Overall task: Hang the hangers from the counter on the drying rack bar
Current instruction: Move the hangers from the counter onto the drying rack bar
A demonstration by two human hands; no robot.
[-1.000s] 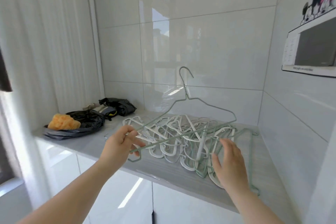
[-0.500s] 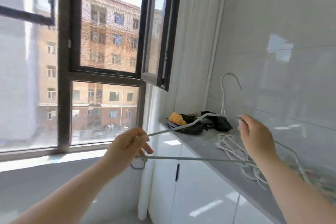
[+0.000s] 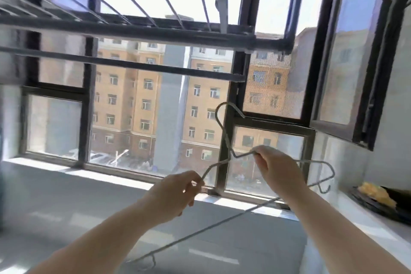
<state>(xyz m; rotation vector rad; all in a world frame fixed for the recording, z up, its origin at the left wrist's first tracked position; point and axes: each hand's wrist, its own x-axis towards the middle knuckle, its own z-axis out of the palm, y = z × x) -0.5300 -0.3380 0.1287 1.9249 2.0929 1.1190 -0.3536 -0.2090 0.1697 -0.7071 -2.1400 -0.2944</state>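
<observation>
A thin pale green wire hanger [image 3: 224, 131] is held up in front of the window, hook pointing up. My left hand [image 3: 175, 193] pinches its left shoulder wire. My right hand [image 3: 275, 167] grips its right shoulder wire close to the neck. The hanger's long bottom wire [image 3: 200, 231] slants down to the lower left. The drying rack bar [image 3: 133, 65] runs across above the hook, with a thicker rack frame bar [image 3: 133, 31] and several thin rods higher up. The counter [image 3: 364, 218] shows at the right edge; the hanger pile is out of view.
A dark-framed window [image 3: 235, 131] fills the wall ahead, with one sash [image 3: 347, 55] swung open at the right. On the counter lies a black bag with an orange thing [image 3: 375, 194] on it. A grey sill [image 3: 111, 184] runs below the window.
I have turned from the counter to the window and look up at the rack. Both hands carried the hanger away from the pile and raised it, hook now below the bar.
</observation>
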